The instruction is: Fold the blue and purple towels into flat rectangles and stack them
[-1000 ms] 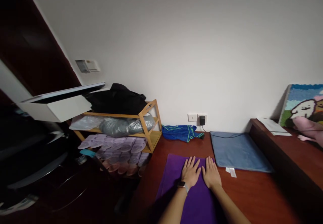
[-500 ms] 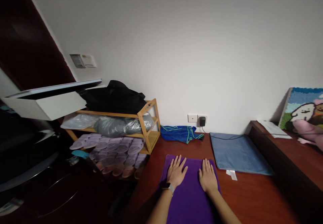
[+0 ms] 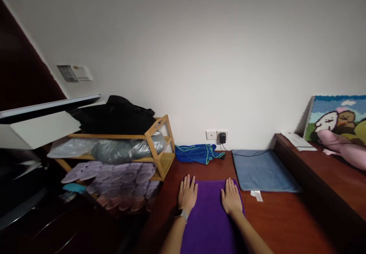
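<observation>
A purple cloth [image 3: 210, 216] lies spread flat on the reddish-brown wooden table [image 3: 274, 217], its near end cut off by the bottom of the view. My left hand [image 3: 188, 195] rests flat on the cloth's far left corner, palm down, fingers stretched out; a watch [image 3: 181, 214] circles that wrist. On the far right corner lies my right hand [image 3: 231, 197], also palm down and open, thumb apart from the fingers. Neither hand grips anything. A crumpled blue cloth with green edging [image 3: 197, 153] sits beyond them against the wall.
Right of the cloth lies a flat grey-blue mat [image 3: 263, 170] with white tags. A raised ledge holds a pink plush toy [image 3: 345, 147] and a dog picture [image 3: 331, 116]. Left stands a wooden rack [image 3: 168, 162] with slippers [image 3: 122, 176] and a black bag [image 3: 117, 118]. A plug [image 3: 222, 137] is in the wall.
The camera view has turned slightly right. My left hand has shifted outward to the cloth's left edge, so the hands are a little farther apart. Both stay flat.
</observation>
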Demonstrator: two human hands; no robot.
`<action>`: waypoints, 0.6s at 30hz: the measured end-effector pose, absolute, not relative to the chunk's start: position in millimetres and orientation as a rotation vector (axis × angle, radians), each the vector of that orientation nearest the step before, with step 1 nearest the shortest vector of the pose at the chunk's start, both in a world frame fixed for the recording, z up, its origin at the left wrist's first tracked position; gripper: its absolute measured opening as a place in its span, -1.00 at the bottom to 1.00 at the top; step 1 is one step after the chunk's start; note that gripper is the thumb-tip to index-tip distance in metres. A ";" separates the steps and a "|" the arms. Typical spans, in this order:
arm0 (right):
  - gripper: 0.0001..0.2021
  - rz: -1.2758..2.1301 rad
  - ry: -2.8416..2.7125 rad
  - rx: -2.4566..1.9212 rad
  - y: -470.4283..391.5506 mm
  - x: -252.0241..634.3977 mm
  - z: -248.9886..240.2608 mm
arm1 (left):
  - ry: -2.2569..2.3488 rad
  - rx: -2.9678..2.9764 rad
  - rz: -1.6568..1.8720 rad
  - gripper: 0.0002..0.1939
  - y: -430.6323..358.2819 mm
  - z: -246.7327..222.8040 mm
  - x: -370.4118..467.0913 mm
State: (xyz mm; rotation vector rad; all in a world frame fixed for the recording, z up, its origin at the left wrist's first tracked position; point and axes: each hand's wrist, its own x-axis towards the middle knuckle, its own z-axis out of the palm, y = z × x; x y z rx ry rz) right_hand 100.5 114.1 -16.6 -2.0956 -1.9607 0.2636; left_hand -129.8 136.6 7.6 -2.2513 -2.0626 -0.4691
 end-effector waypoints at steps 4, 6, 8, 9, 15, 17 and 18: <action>-0.32 0.255 -2.004 -2.093 112.5 102.8 -16.3 | -1.635 -2.622 -0.565 -0.45 112.5 -2.0 -54.6; -0.33 0.240 -2.046 -2.063 111.6 104.5 -17.0 | -1.609 -2.726 -0.558 -0.44 102.9 -8.8 -26.3; -0.33 0.228 -2.053 -2.060 111.7 105.1 -17.7 | -1.659 -2.743 -0.535 -0.42 100.4 -11.9 -20.5; -0.34 0.227 -2.035 -2.080 112.2 104.8 -18.0 | -1.690 -2.733 -0.514 -0.42 101.8 -11.6 -26.8; -0.32 0.200 -1.979 -2.141 115.5 100.9 -18.3 | -1.997 -2.503 -0.365 -0.34 126.1 0.4 -123.7; -0.32 0.206 -2.008 -2.145 116.5 102.0 -18.3 | -2.052 -2.423 -0.355 -0.34 133.2 1.0 -147.6; -0.32 0.216 -2.024 -2.145 117.1 103.6 -18.5 | -2.067 -2.392 -0.359 -0.35 136.0 0.1 -155.0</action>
